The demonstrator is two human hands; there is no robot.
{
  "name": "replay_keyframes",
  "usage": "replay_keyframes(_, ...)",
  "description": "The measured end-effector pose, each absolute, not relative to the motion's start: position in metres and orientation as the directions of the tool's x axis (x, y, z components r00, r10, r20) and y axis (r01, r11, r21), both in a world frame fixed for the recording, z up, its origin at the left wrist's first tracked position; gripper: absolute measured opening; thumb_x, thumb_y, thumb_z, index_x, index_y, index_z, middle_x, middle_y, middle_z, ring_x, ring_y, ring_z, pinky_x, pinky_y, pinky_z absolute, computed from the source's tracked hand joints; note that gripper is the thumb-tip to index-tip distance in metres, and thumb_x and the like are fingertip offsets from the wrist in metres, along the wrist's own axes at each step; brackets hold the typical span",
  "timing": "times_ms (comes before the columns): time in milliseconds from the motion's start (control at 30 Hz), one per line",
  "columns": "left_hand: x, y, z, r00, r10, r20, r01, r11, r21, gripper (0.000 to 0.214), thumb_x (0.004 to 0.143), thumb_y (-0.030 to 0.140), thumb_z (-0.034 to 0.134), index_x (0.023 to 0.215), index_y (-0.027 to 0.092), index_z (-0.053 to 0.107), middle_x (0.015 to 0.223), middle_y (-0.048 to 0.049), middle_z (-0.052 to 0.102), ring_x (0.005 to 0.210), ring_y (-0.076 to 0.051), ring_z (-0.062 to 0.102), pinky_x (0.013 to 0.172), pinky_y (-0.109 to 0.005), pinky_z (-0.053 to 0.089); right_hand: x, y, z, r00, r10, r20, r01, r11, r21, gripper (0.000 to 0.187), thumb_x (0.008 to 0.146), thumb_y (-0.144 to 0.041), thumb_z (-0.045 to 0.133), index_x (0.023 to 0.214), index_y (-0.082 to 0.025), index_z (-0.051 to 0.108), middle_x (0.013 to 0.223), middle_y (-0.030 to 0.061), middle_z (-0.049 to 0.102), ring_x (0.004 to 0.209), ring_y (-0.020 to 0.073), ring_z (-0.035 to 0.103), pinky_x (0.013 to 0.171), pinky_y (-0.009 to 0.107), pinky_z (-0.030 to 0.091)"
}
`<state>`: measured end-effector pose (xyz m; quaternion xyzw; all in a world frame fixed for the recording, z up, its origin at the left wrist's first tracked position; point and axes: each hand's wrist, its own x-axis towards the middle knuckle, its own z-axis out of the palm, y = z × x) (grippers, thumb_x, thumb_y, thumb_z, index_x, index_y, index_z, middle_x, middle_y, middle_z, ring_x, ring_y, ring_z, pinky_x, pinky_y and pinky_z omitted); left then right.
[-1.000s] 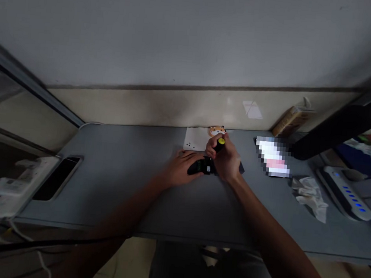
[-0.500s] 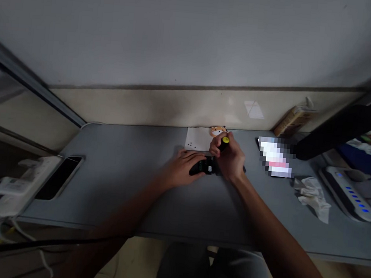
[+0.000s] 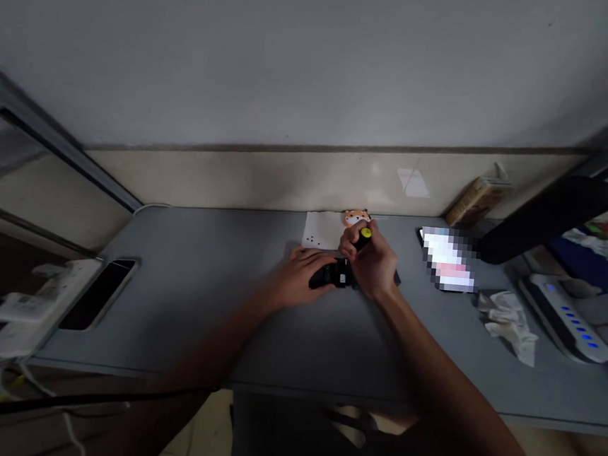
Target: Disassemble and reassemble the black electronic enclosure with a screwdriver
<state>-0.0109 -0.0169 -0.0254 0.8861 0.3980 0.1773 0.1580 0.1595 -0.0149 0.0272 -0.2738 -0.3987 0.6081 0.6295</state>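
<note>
Desk: grey, flat, carried the work near its far edge, around the middle.

Left hand: fingers over the far side of the device, thumb along its near side, so a narrow hold about its left end. Right hand: curled into a fist around the tool, its yellow end up; tip hidden below the fist.

Device: on the desk, between the hands, just short of the paper. Black, rounded at the left. A dark edge also showed past the right hand; could not tell whether it was the same piece. Judged light, with a stiff, perhaps slightly slippery shell; the part near the right hand looked more fragile. Best hold: the rounded left end, pinched across its sides and kept against the desk, clear of the tool.

Tool: judged stiff and light, easily gripped by the thick dark handle.

Writing, largest first. Box, by the wall: printed, brand not legible. Phone: screen lit but pixelated, nothing readable. Label on the device: white, too small to read. Specks on the paper: tiny, dark, apparently loose bits, not lettering; identity unclear.
</note>
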Motion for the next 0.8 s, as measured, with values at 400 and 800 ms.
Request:
replay_keyframes(400, -0.0109, -0.0182, -0.0234, 0.629, 0.756, 0.183, 0.646, -0.639, 0.418, 0.041, 0.093, 0.035, 0.066, 0.132, 0.024, 0.059, 0.138, -0.0077, 0.067, 0.131, -0.028, 0.058, 0.117, -0.047, 0.035, 0.1586, -0.0161, 0.0289, -0.077, 0.985, 0.155, -0.545, 0.089, -0.834, 0.06, 0.093, -0.075, 0.048, 0.063, -0.023, 0.047, 0.058, -0.0032, 0.036, 0.049, 0.0109, 0.031, 0.047, 0.028, 0.031)
replay_keyframes(800, -0.0096, -0.0189, -0.0243, 0.616, 0.763, 0.193, 0.646, -0.631, 0.43, 0.04, 0.093, 0.035, 0.067, 0.132, 0.026, 0.06, 0.138, -0.0064, 0.067, 0.132, -0.029, 0.058, 0.118, -0.048, 0.035, 0.1598, -0.0164, 0.0274, -0.108, 0.981, 0.163, -0.504, 0.087, -0.859, 0.059, 0.094, -0.073, 0.048, 0.063, -0.023, 0.048, 0.057, -0.003, 0.036, 0.049, 0.0116, 0.031, 0.049, 0.029, 0.031)
